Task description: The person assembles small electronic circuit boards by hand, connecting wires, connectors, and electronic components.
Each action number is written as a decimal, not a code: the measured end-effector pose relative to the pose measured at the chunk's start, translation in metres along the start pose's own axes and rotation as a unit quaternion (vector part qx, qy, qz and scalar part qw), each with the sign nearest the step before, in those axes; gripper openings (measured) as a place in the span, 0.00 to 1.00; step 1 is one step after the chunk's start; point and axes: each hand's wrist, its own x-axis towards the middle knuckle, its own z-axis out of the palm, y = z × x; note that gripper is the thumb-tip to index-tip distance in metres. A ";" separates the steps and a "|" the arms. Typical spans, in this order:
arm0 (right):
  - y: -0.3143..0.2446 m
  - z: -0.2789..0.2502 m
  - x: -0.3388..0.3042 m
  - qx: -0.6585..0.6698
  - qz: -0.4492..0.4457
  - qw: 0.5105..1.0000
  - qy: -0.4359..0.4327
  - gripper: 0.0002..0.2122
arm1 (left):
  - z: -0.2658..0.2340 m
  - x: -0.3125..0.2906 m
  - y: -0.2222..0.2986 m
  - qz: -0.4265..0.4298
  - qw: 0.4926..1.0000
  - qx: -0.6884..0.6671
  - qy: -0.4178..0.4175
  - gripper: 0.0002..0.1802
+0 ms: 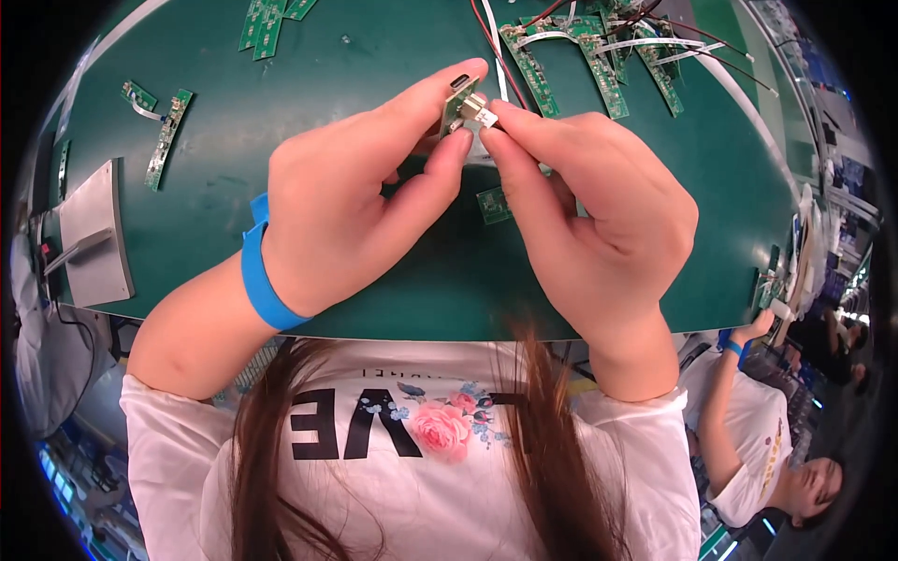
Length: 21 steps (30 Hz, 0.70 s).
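Left hand: the left hand is closed in a pinch, thumb and fingers holding a small green circuit board with a metal port on its edge.
Right hand: the right hand has thumb and index finger nearly together, with a small white rectangular connector between their tips.
Held board: it is raised above the dark green tabletop, tilted, between both hands; the connector is close against it, but I cannot tell if it is fully seated.
Under the hands: a small flat green board lies beside the right thumb, which partly hides it.
Upper right: several long green boards lie crowded together, with red, black and white wires crossing over them.
Upper left: a narrow green board lies well apart from a group of green boards at the far edge.
Left side: a silver metal plate with a bar is at the table's edge.
Writing: a white T-shirt bears large black letters, upside down, with a pink rose print; long brown hair covers part of it.
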 end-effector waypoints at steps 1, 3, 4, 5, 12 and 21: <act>-0.002 0.000 0.000 -0.002 0.010 1.000 0.002 0.10 | -0.001 0.000 -0.001 0.014 0.999 0.031 -0.001 0.22; -0.002 0.000 -0.001 -0.003 0.020 1.000 0.004 0.10 | 0.000 0.000 -0.002 0.027 0.998 0.062 -0.003 0.22; -0.002 -0.001 -0.001 -0.006 0.017 1.000 0.003 0.09 | 0.000 0.000 -0.002 0.053 0.994 0.094 0.004 0.23; -0.001 -0.002 -0.001 -0.009 0.013 1.000 0.001 0.09 | 0.001 0.000 -0.003 0.079 0.989 0.125 0.010 0.23; -0.006 -0.009 0.001 -0.017 0.040 0.999 -0.028 0.07 | 0.006 -0.003 -0.003 0.123 0.982 0.144 0.027 0.23; -0.011 -0.016 0.005 0.131 0.277 0.944 -0.122 0.03 | 0.010 -0.006 -0.009 0.178 0.974 0.135 0.044 0.23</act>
